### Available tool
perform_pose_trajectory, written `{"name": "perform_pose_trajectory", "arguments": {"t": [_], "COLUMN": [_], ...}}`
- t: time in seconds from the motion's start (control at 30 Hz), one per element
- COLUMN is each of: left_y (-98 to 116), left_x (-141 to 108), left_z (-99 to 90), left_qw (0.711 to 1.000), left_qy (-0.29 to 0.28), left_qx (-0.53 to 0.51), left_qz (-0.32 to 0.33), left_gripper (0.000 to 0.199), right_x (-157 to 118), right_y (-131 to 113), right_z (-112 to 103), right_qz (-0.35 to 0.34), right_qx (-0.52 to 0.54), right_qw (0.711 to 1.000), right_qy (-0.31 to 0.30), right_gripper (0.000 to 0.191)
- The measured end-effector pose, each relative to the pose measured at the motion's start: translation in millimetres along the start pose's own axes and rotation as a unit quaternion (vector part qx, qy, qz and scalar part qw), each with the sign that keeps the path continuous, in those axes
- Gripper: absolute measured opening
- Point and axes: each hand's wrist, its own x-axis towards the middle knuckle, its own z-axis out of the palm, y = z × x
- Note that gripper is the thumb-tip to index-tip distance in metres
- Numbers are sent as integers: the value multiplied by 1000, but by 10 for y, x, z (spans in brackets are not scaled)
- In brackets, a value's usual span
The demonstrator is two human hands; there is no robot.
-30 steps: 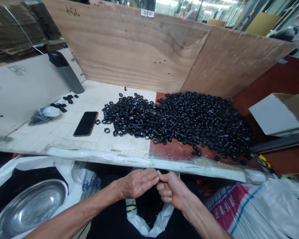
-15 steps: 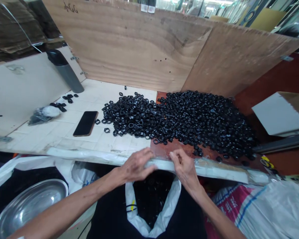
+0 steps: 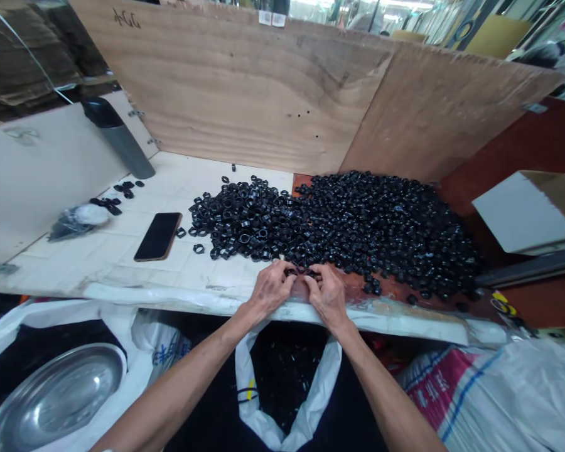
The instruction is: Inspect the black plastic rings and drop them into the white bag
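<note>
A wide pile of small black ring-shaped parts (image 3: pixel 381 220) covers the middle and right of the worktop (image 3: pixel 202 270). At the pile's front edge, my left hand (image 3: pixel 274 285) pinches a small black part between thumb and fingers. Close beside it on the right, my right hand (image 3: pixel 327 290) also has thumb and fingers closed on a black part. Both hands rest just above the taped front edge. Below them, an open white bag (image 3: pixel 322 395) holds more black parts in its dark inside.
A phone (image 3: pixel 158 236), a clear plastic bag (image 3: pixel 82 220) and a grey bottle (image 3: pixel 125 147) are at the left. Wooden boards (image 3: pixel 245 88) close off the back. A white box (image 3: pixel 522 213) is at the right. A metal bowl (image 3: pixel 66 395) lies low left.
Both hands have moved forward from the worktop's front edge to the pile's near edge. Their fingers have closed on black parts there. The view has shifted slightly.
</note>
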Motion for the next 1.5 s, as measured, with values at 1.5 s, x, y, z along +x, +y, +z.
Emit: {"name": "perform_pose_trajectory", "arguments": {"t": [1.5], "left_y": [79], "left_x": [-134], "left_z": [-189], "left_qw": [932], "left_qy": [-69], "left_qx": [-354], "left_qz": [-43], "left_gripper": [27], "right_x": [-201], "right_y": [-275], "right_z": [-24], "right_qz": [-3], "right_qx": [127], "right_qw": [992], "right_qy": [-13], "right_gripper": [22]}}
